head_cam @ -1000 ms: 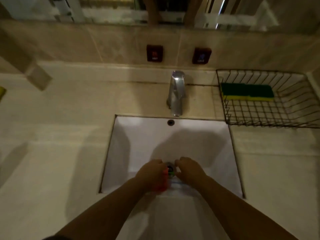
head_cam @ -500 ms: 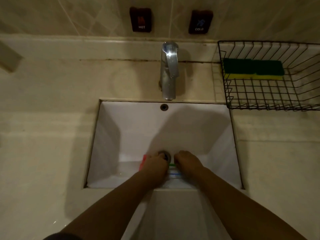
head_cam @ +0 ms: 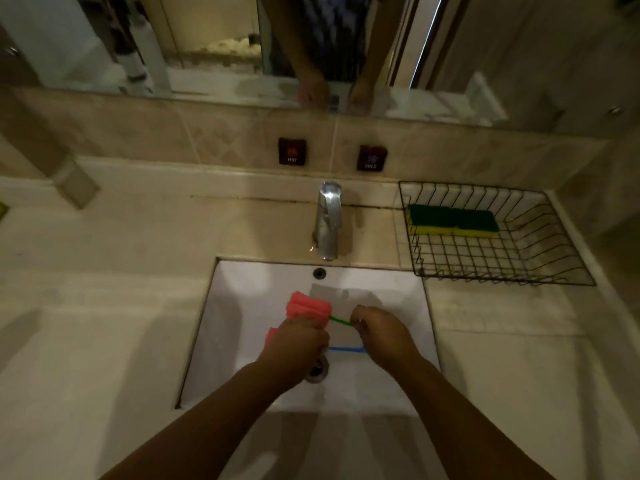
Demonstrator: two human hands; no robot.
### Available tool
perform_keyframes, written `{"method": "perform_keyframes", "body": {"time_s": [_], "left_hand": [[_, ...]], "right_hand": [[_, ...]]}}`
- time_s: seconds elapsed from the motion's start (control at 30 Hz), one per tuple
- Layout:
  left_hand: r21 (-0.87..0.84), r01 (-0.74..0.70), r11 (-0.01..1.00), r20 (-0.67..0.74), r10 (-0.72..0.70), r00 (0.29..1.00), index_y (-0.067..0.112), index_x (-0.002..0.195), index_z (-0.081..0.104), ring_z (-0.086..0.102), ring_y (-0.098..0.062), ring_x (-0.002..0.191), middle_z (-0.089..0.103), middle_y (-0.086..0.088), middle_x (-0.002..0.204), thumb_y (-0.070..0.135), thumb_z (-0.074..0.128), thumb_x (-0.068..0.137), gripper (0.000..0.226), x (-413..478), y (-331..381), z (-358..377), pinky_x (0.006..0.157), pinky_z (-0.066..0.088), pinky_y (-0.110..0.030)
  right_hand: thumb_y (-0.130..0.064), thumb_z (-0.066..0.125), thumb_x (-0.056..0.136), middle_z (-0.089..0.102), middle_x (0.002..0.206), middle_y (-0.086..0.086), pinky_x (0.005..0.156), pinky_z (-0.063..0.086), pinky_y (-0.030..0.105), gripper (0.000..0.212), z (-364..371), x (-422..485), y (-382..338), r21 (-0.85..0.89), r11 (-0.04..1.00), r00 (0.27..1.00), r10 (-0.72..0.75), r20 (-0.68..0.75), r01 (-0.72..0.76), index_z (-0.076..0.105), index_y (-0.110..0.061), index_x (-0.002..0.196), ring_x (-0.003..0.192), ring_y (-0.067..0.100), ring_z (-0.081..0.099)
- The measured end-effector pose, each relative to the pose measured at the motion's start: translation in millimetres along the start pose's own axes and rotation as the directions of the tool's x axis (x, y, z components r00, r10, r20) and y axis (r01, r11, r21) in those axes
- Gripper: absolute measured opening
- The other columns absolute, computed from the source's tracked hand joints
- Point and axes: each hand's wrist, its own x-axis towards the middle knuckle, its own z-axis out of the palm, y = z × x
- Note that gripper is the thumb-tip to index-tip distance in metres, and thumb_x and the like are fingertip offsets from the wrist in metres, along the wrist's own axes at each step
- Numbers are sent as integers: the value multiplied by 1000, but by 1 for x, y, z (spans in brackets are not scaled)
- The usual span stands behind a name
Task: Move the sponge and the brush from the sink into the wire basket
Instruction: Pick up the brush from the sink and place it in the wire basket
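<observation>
My left hand (head_cam: pixel 298 344) is shut on a pink sponge (head_cam: pixel 308 306), held above the bottom of the white sink (head_cam: pixel 381 285). My right hand (head_cam: pixel 381 337) is closed on the brush, of which only a thin green stem (head_cam: pixel 339 321) and a thin blue stem (head_cam: pixel 346 349) show, both spanning the gap between my hands. Their ends are hidden by my fingers. The black wire basket (head_cam: pixel 502 271) stands on the counter to the right of the sink, with a green and yellow sponge (head_cam: pixel 453 221) lying at its back.
A chrome faucet (head_cam: pixel 327 220) rises behind the sink, its spout over the basin's far edge. The drain (head_cam: pixel 317 370) lies under my left wrist. Hot and cold plates (head_cam: pixel 292 152) hang on the tiled wall under a mirror. Beige counter runs along both sides.
Both hands have risen from the sink bottom near the drain. The pink sponge now shows above my left hand, and the green and blue stems are stretched between my hands. The view has tilted up.
</observation>
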Motion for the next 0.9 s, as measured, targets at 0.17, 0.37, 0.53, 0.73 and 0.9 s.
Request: {"method": "perform_keyframes", "body": {"time_s": [0.17, 0.37, 0.53, 0.73, 0.9], "left_hand": [[-59, -112, 992, -133, 103, 986, 14, 97, 72, 64, -19, 89, 71, -5, 98, 24, 58, 96, 17, 2, 22, -58, 84, 54, -33], [-56, -204, 977, -242, 185, 953, 15, 82, 70, 58, -12, 75, 69, -2, 81, 24, 56, 96, 22, 28, 51, -117, 71, 50, -29], [-88, -223, 971, -251, 195, 948, 16, 87, 72, 61, -9, 78, 72, 0, 87, 27, 58, 96, 19, 60, 80, -126, 76, 53, -26], [-126, -227, 966, -227, 195, 954, 16, 99, 72, 58, -6, 84, 73, -2, 101, 25, 56, 98, 18, 132, 120, -106, 75, 47, -18], [-78, -183, 980, -108, 174, 979, 13, 96, 72, 62, -20, 90, 72, -6, 99, 21, 51, 99, 23, 203, 155, -85, 84, 53, -37]], "right_hand": [[-17, 53, 95, 62, 84, -1, 66, 49, 36, 11, -75, -9, -15, 124, 985, 978, -93, -187, 118, 61, -21, 88, 77, 16, 57], [-25, 57, 95, 53, 75, -12, 56, 41, 24, 12, -136, -8, -3, 43, 990, 921, -108, -374, 134, 54, -28, 83, 67, 6, 51], [-31, 57, 95, 57, 71, -12, 60, 50, 25, 17, -154, 0, 33, 108, 993, 931, 2, -365, 41, 53, -35, 79, 66, 3, 55], [-28, 59, 94, 54, 69, -12, 55, 42, 26, 20, -177, 14, 113, 157, 987, 959, 6, -284, 40, 52, -33, 75, 64, 4, 52], [-19, 59, 94, 56, 67, -7, 55, 45, 33, 18, -184, 41, 191, 262, 964, 977, 20, -212, 37, 56, -29, 80, 60, 9, 53]]}}
